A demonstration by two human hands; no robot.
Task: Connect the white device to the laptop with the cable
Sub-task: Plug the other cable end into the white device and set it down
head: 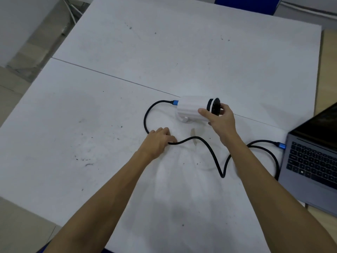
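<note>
White device sits mid-table, right hand gripping its dark lens end, thumb on the body. Cable looks plugged at both ends: blue plug at the device's rear, the other at the laptop edge (seating depth can't be confirmed). Left hand curls closed over the cable slack. Task looks essentially done; only tidying left. No readable brand or labels.

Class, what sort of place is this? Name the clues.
Probably an office or workroom: a plain white table with an open laptop, a blue chair behind it, and loose wires on the floor.
</note>
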